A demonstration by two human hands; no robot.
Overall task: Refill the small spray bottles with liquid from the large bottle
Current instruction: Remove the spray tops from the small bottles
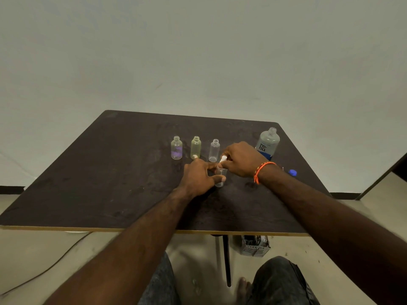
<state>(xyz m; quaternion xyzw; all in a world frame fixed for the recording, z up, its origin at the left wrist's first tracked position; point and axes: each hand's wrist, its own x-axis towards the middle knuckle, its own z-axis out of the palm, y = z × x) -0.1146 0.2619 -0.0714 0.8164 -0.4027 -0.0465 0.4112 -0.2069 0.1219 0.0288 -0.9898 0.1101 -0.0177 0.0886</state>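
Clear small bottle gripped by left hand; right hand fingers pinch its white sprayer.

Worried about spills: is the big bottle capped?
Uncapped. The big bottle stands upright with bare neck threads; a blue cap lies on the table.

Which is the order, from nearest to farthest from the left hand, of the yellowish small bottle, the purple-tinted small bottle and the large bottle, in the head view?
From the left hand:
1. Yellowish small bottle, just beyond the hand, in the middle of the row.
2. Purple-tinted small bottle, at the row's left end.
3. Large bottle, far right, behind the right hand.
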